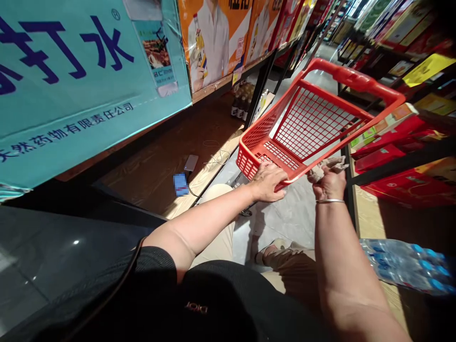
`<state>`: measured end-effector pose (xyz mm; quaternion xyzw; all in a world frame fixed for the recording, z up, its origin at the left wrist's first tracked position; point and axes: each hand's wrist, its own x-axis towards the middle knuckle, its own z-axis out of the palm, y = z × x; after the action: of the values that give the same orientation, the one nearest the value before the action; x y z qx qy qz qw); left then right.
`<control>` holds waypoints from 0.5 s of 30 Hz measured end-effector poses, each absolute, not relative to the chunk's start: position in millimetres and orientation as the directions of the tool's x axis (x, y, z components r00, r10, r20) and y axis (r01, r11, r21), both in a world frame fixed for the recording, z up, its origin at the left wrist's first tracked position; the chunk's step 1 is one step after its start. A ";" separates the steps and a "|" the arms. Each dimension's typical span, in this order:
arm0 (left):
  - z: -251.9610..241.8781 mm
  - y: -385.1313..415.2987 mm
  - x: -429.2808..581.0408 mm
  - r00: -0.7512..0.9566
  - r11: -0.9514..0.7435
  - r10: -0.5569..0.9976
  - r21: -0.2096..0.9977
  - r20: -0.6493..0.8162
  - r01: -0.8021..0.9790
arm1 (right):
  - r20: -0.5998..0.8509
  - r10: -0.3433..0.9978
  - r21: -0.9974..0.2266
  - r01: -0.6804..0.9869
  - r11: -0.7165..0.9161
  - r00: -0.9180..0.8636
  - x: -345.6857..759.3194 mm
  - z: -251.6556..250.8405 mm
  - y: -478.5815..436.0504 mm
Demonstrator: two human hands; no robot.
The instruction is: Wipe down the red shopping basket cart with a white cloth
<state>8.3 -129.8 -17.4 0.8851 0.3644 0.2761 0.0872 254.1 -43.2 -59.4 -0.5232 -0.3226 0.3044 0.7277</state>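
A red plastic shopping cart (320, 124) stands tilted in view in the aisle, its basket showing nothing inside. My left hand (269, 181) is wrapped over the near rim of the basket, fingers curled around it. Just right of the basket's near corner, my right hand (329, 184) holds a crumpled greyish-beige cloth (322, 170), which is close to the cart's side. A silver bracelet (330, 201) circles my right wrist.
A large teal box (89, 90) and orange boxes (217, 40) line the left shelf. Below lie a phone (181, 185), a white device (191, 163) and a cable. On the right are red boxes (409, 187) and a pack of water bottles (406, 263).
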 end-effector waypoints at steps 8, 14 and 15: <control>-12.7 -139.0 18.3 0.585 -0.709 0.704 0.344 0.404 0.616 | -0.141 0.844 -0.981 -0.190 -0.047 0.518 190.0 -110.4 -121.6; -11.0 -149.3 19.8 0.604 -0.727 0.685 0.335 0.407 0.599 | -0.317 0.868 -0.886 -0.445 -0.128 0.382 199.5 -100.2 -146.8; -10.7 -150.8 20.7 0.612 -0.736 0.675 0.331 0.411 0.590 | -0.298 0.869 -0.884 -0.457 -0.095 0.396 208.3 -87.7 -144.0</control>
<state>20.7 -150.8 -10.7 0.8942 0.3537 0.2620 0.0817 208.3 -144.0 -87.7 -0.5319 -0.1933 0.5144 0.6443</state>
